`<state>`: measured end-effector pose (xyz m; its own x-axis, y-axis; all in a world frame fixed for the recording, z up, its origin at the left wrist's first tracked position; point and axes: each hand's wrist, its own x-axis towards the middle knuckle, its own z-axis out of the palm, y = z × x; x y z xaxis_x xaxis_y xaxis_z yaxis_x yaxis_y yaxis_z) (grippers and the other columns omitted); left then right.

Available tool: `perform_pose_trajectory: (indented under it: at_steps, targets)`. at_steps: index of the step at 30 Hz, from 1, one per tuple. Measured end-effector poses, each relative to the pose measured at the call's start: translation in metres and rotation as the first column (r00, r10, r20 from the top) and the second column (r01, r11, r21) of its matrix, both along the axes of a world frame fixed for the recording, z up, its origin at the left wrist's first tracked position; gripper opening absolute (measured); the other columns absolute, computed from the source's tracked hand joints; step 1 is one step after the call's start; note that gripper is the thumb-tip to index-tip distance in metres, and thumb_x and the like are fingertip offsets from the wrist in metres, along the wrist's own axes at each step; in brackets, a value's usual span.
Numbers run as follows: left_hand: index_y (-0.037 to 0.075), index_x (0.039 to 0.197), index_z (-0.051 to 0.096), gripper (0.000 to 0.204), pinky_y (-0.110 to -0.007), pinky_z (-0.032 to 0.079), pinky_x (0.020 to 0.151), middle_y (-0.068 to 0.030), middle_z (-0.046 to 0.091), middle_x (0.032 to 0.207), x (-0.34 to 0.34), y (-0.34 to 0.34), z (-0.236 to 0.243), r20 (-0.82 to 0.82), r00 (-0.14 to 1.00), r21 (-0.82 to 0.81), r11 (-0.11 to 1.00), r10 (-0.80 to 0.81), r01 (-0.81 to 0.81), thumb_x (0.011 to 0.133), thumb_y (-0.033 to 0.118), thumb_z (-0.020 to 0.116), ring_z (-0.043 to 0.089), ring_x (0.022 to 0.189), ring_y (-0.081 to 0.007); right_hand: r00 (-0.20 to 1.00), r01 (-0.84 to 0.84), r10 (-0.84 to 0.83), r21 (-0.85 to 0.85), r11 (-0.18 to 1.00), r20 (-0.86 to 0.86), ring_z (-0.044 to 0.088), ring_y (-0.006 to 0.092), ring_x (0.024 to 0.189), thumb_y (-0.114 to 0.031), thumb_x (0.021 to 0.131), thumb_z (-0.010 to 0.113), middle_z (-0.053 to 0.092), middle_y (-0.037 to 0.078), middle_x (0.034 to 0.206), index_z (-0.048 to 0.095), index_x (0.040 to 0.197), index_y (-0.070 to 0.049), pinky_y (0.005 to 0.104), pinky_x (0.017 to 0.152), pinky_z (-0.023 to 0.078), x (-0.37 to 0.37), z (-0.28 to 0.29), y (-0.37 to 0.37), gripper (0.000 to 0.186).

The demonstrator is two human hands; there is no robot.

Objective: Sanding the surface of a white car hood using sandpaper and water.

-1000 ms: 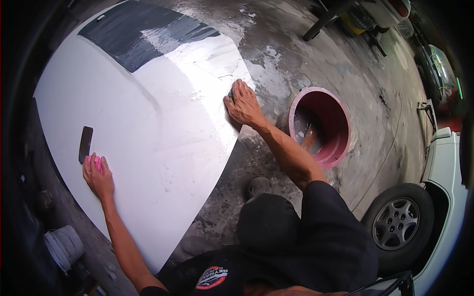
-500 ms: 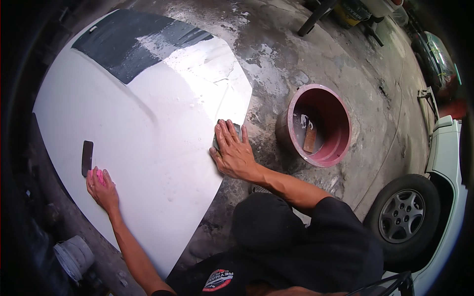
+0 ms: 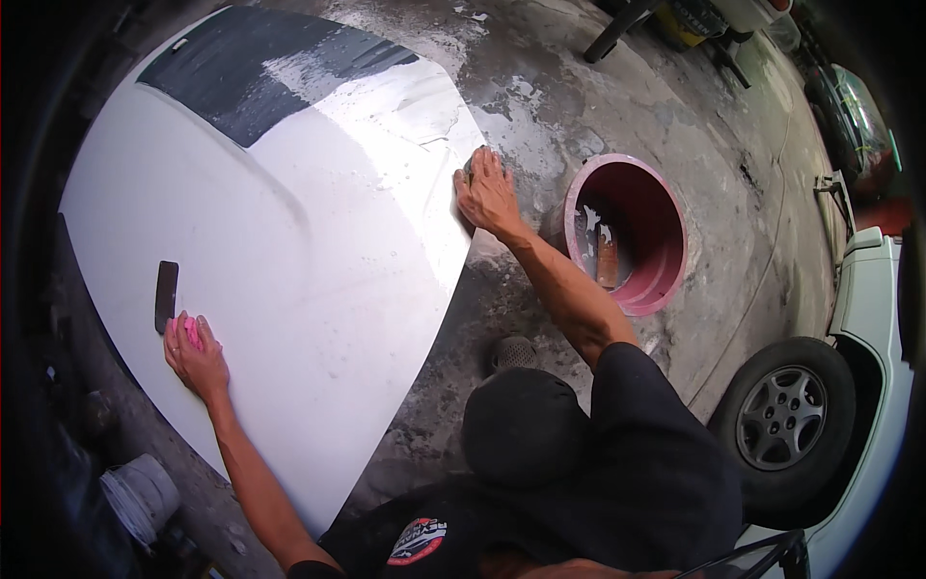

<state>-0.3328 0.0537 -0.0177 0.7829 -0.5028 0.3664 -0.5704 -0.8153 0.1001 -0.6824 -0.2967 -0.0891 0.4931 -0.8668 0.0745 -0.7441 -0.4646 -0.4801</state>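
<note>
**Inspector:** Head view, the only one. Any labels or signs?

**Assistant:** One: a round red, white and black patch (image 3: 418, 540) on the person's dark shirt, at the lower edge. No packages.

**Inspector:** The work piece?

**Assistant:** One white car hood (image 3: 289, 261), lying flat on wet concrete floor (image 3: 617, 106). Its far end has a dark, unpainted-looking patch.

**Inspector:** Left hand?

**Assistant:** The left hand (image 3: 196, 359) rests on the hood's near left edge, fingers curled over a small pink pad (image 3: 192, 332). Just beyond it lies one dark flat block (image 3: 166, 295), apart from the fingers.

**Inspector:** Right hand?

**Assistant:** The right hand (image 3: 488, 191) is pressed on the hood's right edge, fingers spread flat. Something grey shows under the fingertips; I cannot tell what it is.

**Inspector:** Count the rest.

**Assistant:** One pink round bucket (image 3: 632, 232) just right of the right forearm, water and a stick-like object inside. One white pail (image 3: 143, 494) at lower left. One white car (image 3: 868, 357) at right, one wheel (image 3: 783, 417) showing.
</note>
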Motion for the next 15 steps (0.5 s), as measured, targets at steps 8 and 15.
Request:
perform_pose_trajectory:
  at_steps: [8,15]
  targets:
    - [0.012,0.128,0.062,0.037,-0.045,0.041,0.107,-0.0106,0.049,0.144,0.003,0.002,-0.003,0.011,0.997,-0.052,0.995,-0.081,0.082,0.097,0.033,0.061,0.041,0.134,-0.0325,0.995,0.030,-0.020,-0.107,0.994,0.095,0.031,0.0476,0.140,-0.035,0.097,0.045,0.035,0.033,0.149,0.032,0.142,0.015,0.0557,0.115,0.025,0.001,-0.008,0.007,0.068]
    - [0.012,0.128,0.063,0.037,-0.044,0.041,0.106,-0.0106,0.051,0.143,0.001,-0.003,-0.001,-0.002,1.000,-0.025,1.000,-0.017,0.017,0.097,0.032,0.061,0.043,0.132,-0.0328,0.997,-0.072,0.073,0.019,0.997,-0.030,0.027,0.0461,0.144,-0.036,0.097,0.047,0.031,0.035,0.151,0.029,0.143,0.016,0.0541,0.118,0.023,-0.007,-0.011,0.015,0.072]
